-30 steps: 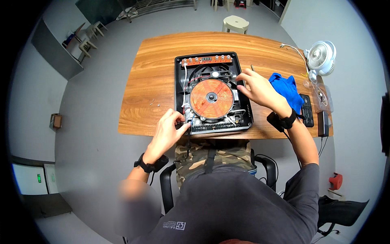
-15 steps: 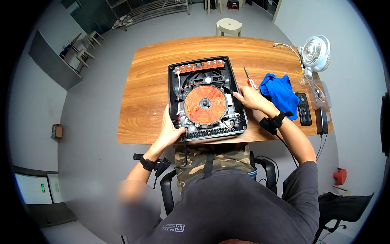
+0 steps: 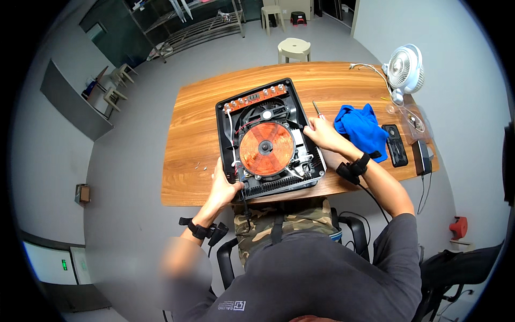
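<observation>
An open black plastic rectangular housing (image 3: pixel 220 129) lies on the brown wood-grain tabletop (image 3: pixel 188 129), between the person's hands. Its long axis runs away from the person, the far end leaning left. The left hand (image 3: pixel 224 188) clamps its near left corner, thumb on top; the right hand (image 3: pixel 325 134) grips its right rim about midway, its lower fingers hidden. The hands are apart from each other, both touching the housing, so neither is nearer.

Counted: one round copper-coloured coil (image 3: pixel 265 147) inside the housing; one narrow orange circuit strip (image 3: pixel 255 97) at its far end; to its right, one thin-shafted screwdriver (image 3: pixel 320 113), one crumpled blue cloth (image 3: pixel 362 131), one flat black case (image 3: pixel 395 146) and one white round fan (image 3: pixel 405 70). Tiny pale pieces (image 3: pixel 205 168) left of the housing are too small to count.
</observation>
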Demonstrator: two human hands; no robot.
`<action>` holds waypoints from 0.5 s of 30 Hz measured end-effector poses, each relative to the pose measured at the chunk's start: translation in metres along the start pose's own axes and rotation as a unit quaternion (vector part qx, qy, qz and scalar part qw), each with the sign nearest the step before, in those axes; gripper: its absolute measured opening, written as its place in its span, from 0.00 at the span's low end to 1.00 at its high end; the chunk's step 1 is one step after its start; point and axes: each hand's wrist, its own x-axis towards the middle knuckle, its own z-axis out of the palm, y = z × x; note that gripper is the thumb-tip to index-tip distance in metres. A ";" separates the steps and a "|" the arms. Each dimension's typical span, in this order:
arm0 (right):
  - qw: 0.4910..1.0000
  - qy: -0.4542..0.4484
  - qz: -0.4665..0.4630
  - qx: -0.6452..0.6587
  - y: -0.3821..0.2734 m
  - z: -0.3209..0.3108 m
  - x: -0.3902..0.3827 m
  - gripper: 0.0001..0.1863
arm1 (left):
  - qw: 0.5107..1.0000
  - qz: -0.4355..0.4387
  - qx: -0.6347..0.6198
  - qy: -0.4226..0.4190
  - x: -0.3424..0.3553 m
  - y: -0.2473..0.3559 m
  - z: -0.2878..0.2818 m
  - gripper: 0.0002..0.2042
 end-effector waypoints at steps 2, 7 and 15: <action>0.997 0.007 0.063 0.042 -0.024 -0.017 -0.015 0.16 | 1.000 0.011 -0.025 -0.010 -0.006 0.005 -0.001 0.50; 0.995 0.073 -0.009 0.075 0.004 -0.081 -0.015 0.15 | 0.995 0.045 -0.048 -0.076 0.019 0.075 0.025 0.47; 0.992 0.126 0.018 0.014 -0.003 -0.161 -0.050 0.16 | 0.965 0.016 -0.165 -0.202 0.049 0.093 0.106 0.44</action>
